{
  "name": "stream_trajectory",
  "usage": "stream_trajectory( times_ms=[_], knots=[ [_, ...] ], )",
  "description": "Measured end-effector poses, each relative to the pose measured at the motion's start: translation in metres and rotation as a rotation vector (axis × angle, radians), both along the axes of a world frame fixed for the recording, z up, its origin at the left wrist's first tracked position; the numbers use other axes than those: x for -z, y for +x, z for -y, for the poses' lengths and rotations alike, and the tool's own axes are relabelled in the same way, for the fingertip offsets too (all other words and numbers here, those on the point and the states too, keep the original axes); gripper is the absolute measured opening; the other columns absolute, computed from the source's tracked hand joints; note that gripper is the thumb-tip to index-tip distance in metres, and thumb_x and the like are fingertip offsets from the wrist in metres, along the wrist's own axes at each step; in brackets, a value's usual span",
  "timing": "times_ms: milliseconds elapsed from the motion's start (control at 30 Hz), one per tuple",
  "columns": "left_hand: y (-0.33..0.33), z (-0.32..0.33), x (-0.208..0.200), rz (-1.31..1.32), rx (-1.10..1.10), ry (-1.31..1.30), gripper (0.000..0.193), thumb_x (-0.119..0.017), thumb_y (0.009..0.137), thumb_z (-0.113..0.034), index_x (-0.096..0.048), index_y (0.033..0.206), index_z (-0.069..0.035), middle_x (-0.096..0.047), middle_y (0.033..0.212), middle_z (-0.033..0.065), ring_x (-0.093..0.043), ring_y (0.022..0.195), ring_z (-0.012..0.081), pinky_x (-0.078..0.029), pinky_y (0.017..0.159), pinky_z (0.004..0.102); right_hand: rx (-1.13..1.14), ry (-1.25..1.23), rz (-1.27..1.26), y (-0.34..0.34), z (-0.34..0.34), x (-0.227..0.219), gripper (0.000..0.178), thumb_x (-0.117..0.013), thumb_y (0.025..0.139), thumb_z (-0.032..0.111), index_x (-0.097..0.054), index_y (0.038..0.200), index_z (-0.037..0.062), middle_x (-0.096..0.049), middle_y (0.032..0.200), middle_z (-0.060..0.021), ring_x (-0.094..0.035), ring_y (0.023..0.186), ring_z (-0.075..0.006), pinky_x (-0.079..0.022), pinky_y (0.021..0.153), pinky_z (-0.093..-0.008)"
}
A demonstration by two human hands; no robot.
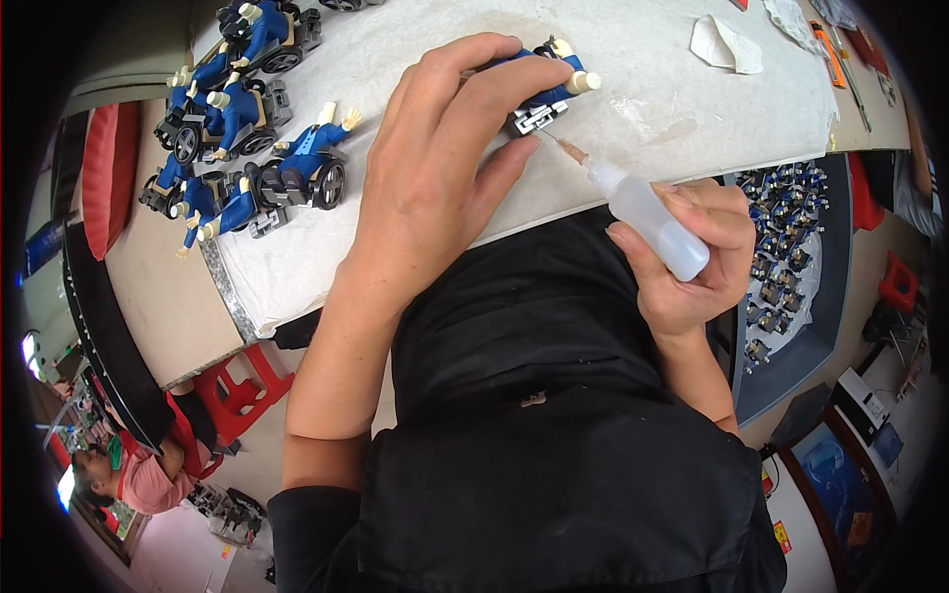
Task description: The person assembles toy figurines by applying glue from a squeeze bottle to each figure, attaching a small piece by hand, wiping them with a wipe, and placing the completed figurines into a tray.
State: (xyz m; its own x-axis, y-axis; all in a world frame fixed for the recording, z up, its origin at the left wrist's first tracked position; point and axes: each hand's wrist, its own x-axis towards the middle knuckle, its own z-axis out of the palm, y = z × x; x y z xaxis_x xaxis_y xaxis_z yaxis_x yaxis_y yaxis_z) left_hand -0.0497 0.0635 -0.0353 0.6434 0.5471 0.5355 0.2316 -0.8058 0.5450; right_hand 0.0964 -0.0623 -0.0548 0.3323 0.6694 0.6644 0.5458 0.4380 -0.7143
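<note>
My left hand is closed around a toy figure in a wheelchair, with a blue suit and a cream head and hands. Its grey wheelchair part faces toward me. In my right hand is a small translucent squeeze bottle, gripped between thumb and fingers. The bottle's thin needle tip meets or nearly meets the grey part of the figure; I cannot tell whether liquid comes out. My left palm and fingers hide much of the figure.
Several similar wheelchair figures stand in a group at the left on the white-covered table. A crumpled paper and an orange cutter lie at the far right. Below right, a grey tray holds many small figures. A person sits at lower left.
</note>
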Motion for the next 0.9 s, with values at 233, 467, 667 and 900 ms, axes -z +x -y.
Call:
stream_trajectory(
  times_ms=[233,467,667,900],
  knots=[
    [-0.0005,-0.001,-0.0001,0.001,0.009,0.008,0.048,-0.069,0.062,0.005,-0.053,0.106,-0.007,-0.054,0.111,0.0115,-0.053,0.101,0.0243,-0.049,0.078,0.0293,-0.001,0.007,-0.02,0.0001,0.0006,-0.0004,0.047,-0.08,0.055,-0.001,-0.055,0.095,0.0028,-0.054,0.087,-0.0086,-0.054,0.069,-0.0128,-0.046,0.055,-0.0209],
    [-0.0009,-0.0006,0.0002,0.0,0.005,-0.015,0.049,-0.069,0.063,0.005,-0.053,0.107,-0.007,-0.053,0.112,0.0111,-0.053,0.101,0.0239,-0.049,0.078,0.0288,0.013,-0.002,-0.013,0.0008,-0.0002,0.0008,0.047,-0.079,0.056,-0.002,-0.054,0.096,0.0026,-0.054,0.087,-0.0088,-0.054,0.069,-0.0128,-0.046,0.056,-0.0208],
    [-0.0007,-0.0009,-0.0005,0.008,-0.001,-0.025,0.049,-0.07,0.063,0.004,-0.052,0.107,-0.007,-0.053,0.112,0.0107,-0.053,0.101,0.0235,-0.048,0.08,0.0294,0.009,0.007,-0.026,0.0005,-0.0009,-0.0007,0.047,-0.079,0.056,-0.003,-0.055,0.096,0.0025,-0.053,0.086,-0.0083,-0.054,0.069,-0.0127,-0.046,0.056,-0.0204],
    [-0.0008,-0.0017,0.0001,0.021,0.008,-0.03,0.05,-0.07,0.063,0.004,-0.051,0.108,-0.007,-0.053,0.112,0.0106,-0.053,0.102,0.024,-0.046,0.082,0.0303,0.022,0.007,-0.005,0.0012,-0.0028,0.0008,0.047,-0.079,0.056,-0.002,-0.055,0.096,0.0022,-0.054,0.085,-0.0083,-0.054,0.068,-0.0128,-0.045,0.056,-0.021]
  ],
)
